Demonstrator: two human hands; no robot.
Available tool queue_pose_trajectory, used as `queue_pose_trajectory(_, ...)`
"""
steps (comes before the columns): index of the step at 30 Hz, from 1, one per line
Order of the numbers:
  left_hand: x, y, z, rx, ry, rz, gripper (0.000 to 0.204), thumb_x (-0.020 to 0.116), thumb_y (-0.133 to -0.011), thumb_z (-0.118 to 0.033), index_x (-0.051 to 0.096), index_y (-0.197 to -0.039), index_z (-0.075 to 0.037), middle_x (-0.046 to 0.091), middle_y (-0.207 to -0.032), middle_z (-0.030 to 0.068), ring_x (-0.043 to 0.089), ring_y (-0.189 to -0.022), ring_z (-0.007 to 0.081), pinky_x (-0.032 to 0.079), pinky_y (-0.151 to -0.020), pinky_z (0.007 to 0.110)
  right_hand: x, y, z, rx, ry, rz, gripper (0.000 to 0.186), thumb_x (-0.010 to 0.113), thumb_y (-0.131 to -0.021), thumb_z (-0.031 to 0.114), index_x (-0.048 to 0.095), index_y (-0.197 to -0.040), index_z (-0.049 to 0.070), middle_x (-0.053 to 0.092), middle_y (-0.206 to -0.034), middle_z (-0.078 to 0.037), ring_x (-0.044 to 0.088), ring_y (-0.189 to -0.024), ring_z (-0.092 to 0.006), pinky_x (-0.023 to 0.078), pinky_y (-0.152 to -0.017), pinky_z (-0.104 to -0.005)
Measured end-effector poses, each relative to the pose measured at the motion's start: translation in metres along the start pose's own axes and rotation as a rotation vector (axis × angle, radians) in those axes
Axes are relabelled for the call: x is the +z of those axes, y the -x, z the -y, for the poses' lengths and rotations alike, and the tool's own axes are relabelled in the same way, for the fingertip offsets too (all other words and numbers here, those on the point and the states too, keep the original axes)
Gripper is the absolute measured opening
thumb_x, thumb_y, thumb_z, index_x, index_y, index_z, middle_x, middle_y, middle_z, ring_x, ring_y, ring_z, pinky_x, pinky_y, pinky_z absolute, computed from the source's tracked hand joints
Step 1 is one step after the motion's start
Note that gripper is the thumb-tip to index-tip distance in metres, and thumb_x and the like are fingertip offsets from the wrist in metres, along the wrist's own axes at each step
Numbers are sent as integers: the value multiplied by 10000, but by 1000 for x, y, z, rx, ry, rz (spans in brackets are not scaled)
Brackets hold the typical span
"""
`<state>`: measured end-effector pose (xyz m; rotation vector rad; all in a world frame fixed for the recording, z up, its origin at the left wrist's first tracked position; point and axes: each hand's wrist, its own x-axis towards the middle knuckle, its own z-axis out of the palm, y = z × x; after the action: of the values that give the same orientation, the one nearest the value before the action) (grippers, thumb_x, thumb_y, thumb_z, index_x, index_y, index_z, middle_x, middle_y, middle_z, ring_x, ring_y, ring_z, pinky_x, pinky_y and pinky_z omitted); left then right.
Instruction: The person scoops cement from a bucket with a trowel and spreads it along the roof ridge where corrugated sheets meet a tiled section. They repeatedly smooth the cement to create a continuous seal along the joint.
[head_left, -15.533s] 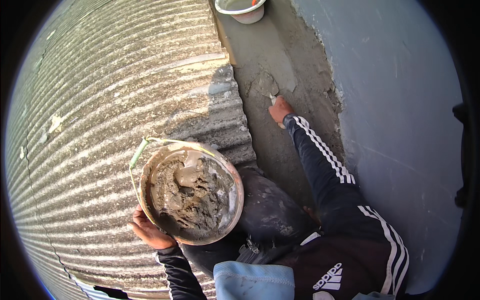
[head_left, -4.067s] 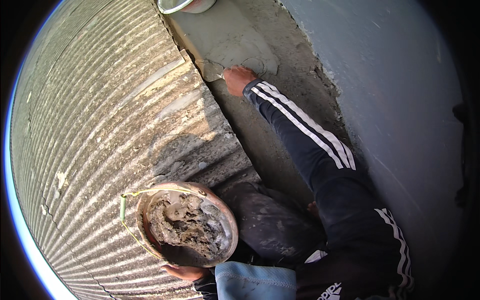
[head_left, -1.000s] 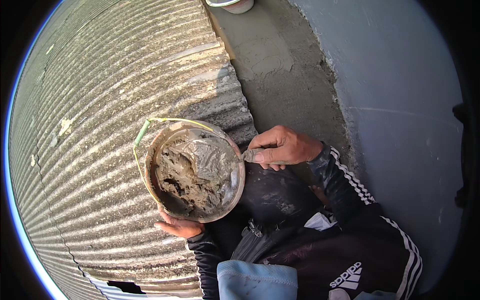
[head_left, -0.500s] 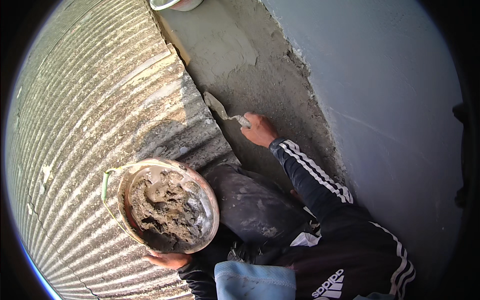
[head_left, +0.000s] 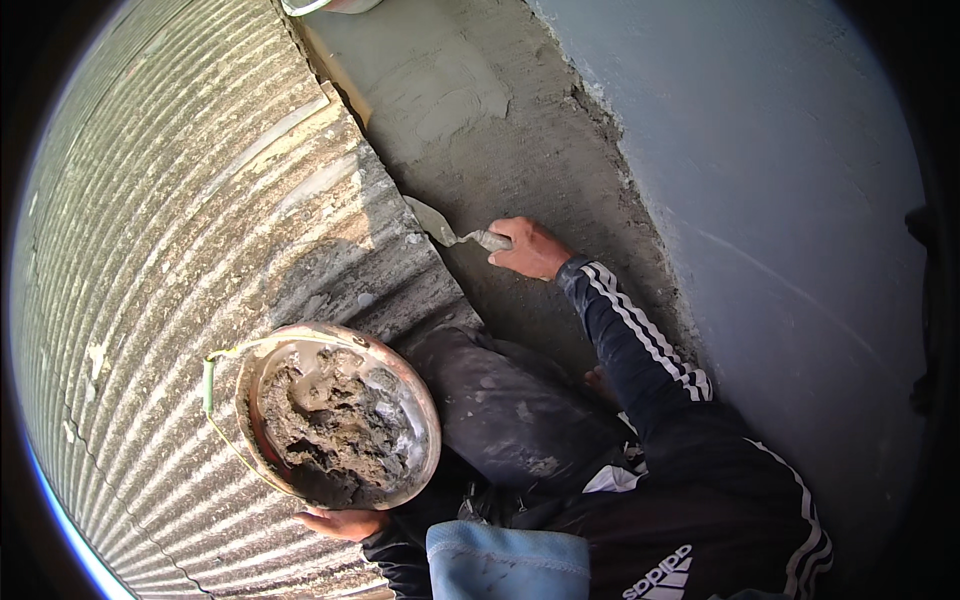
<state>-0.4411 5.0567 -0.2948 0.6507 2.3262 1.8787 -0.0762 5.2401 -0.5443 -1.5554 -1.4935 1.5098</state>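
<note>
My right hand [head_left: 530, 248] grips the handle of a metal trowel [head_left: 428, 219], whose blade sits at the torn edge of the corrugated sheet, over the grey mortar channel [head_left: 530, 150]. My left hand [head_left: 342, 522] is under the near side of a bucket [head_left: 420, 440] with a wire handle and green grip, holding it against my dark-clad leg. Inside the bucket is lumpy wet mortar [head_left: 330, 410]. A smoother, wetter patch of mortar [head_left: 430, 90] covers the upper part of the channel.
Corrugated roofing [head_left: 150, 250] curves across the left. A grey plastered wall [head_left: 790, 200] runs along the right, with a rough lower edge beside the channel. A second container [head_left: 330, 6] shows at the top edge. Light blue cloth [head_left: 505, 555] lies at the bottom centre.
Since one second ago my right hand has taken the trowel out of the bucket and up to the sheet's edge, shifting slightly in the last half second. My left hand still holds the bucket.
</note>
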Motion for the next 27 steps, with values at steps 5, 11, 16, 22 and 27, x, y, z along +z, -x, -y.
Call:
queue_pose_trajectory(5, -4, 0, 6, 40, -83, -3, 941, 440, -1041, -635, 117, -1686, -31, 136, -1724, 254, 270, -1572, 378, 275, -1285, 508, -12, -30, 7, 36, 141, -76, 355, 793, -833, 207, 694, -1105, 2, 729, -1012, -240, 717, -964, -426, 557, -820, -481)
queue_pose_trajectory(11, -5, -2, 5, 80, -229, -45, 867, 453, -1066, -570, 198, -1658, 9, 217, -1690, 248, 344, -1530, 369, 320, -1263, 494, 8, -61, -3, -83, 271, -92, 256, 748, -794, 191, 678, -980, 30, 725, -947, -237, 705, -936, -468, 563, -817, -533)
queue_pose_trajectory(16, 11, 9, -4, 51, -71, -60, 819, 470, -1068, -555, 279, -1622, 16, 320, -1635, 244, 410, -1483, 356, 344, -1246, 490, 27, -20, -24, -173, 189, -94, 283, 750, -811, 156, 650, -1043, 29, 715, -1074, -213, 687, -1049, -439, 552, -875, -516)
queue_pose_trajectory(22, 9, 6, -3, -77, 19, -65, 844, 472, -1060, -583, 247, -1637, -9, 334, -1634, 228, 422, -1474, 353, 339, -1248, 495, 9, 29, -23, -59, 234, 31, 466, 785, -839, 191, 686, -1254, 3, 710, -1248, -229, 668, -1192, -414, 544, -1015, -462)
queue_pose_trajectory(27, -23, -16, 20, -15, 23, 93, 714, 354, -1118, -522, 305, -1611, -8, 353, -1649, 190, 459, -1441, 292, 354, -1229, 475, -44, 31, -19, 32, 177, 90, 438, 768, -808, 195, 695, -1206, 26, 743, -1041, -234, 730, -969, -407, 567, -866, -484)
